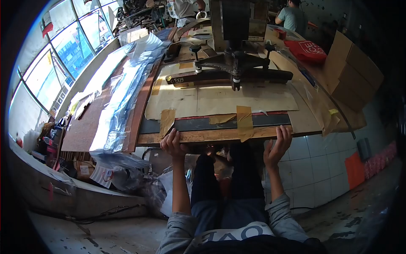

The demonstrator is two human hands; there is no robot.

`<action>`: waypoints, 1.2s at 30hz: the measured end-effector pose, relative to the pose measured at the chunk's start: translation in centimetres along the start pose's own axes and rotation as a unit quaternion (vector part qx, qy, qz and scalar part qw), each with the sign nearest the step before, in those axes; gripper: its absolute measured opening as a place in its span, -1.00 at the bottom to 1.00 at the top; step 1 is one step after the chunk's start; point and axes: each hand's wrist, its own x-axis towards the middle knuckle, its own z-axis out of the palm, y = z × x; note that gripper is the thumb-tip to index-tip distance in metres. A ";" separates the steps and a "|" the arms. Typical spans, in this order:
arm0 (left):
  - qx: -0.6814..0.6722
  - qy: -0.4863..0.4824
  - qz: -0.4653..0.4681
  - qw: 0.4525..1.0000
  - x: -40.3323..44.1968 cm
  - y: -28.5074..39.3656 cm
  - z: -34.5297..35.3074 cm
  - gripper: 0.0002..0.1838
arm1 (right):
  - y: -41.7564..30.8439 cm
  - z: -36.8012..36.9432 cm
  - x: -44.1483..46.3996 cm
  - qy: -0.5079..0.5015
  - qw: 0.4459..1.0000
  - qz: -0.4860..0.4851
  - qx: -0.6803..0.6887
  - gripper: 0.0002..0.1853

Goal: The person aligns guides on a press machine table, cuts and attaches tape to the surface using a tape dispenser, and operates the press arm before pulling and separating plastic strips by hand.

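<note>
My left hand (172,143) rests at the front wooden edge (211,136) of the worktable, its fingertips on the edge beside a strip of brown tape (167,120). Near the right end of the same edge, my right hand (278,146) has its fingers over the wood and its thumb apart. Between the hands, a wider tape strip (244,122) crosses the edge and a dark band. Behind lies a pale sheet (224,99), under a black metal press frame (232,65) with a dark bar (262,75) across it.
Clear plastic sheeting (122,97) lies over a reddish board at left. At right are a red bag (306,51), a cardboard box (351,72) and a long dark strip (334,101). Two people are further back, one (291,17) at the right. Plastic bags (127,173) hang below left.
</note>
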 end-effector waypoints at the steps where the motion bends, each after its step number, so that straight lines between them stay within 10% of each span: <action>1: 0.000 0.001 0.002 1.000 -0.2 0.0 -0.1 -0.49 | -0.3 -0.1 -0.2 0.003 1.000 0.012 0.000 -0.55; 8: 0.000 -0.004 0.003 1.000 -0.4 -0.2 -0.2 -0.49 | -6.7 -0.7 -9.8 -0.179 0.953 0.122 0.212 -0.54; 10: 0.001 -0.001 0.007 1.000 -0.4 -0.2 -0.2 -0.49 | -6.3 -0.5 -15.4 -0.546 0.818 -0.034 0.179 -0.58; 12: 0.000 0.002 0.006 1.000 -0.4 -0.1 0.0 -0.49 | -7.0 0.7 -16.6 -0.665 0.678 -0.311 0.018 -0.63; 15: -0.006 -0.002 0.002 1.000 -0.2 0.0 -0.3 -0.49 | -7.4 3.0 -18.6 -0.592 0.774 -0.212 0.072 -0.64; 36: -0.012 -0.019 -0.005 1.000 0.0 0.3 -0.7 -0.51 | -7.6 4.8 -19.2 -0.584 0.790 -0.163 0.091 -0.63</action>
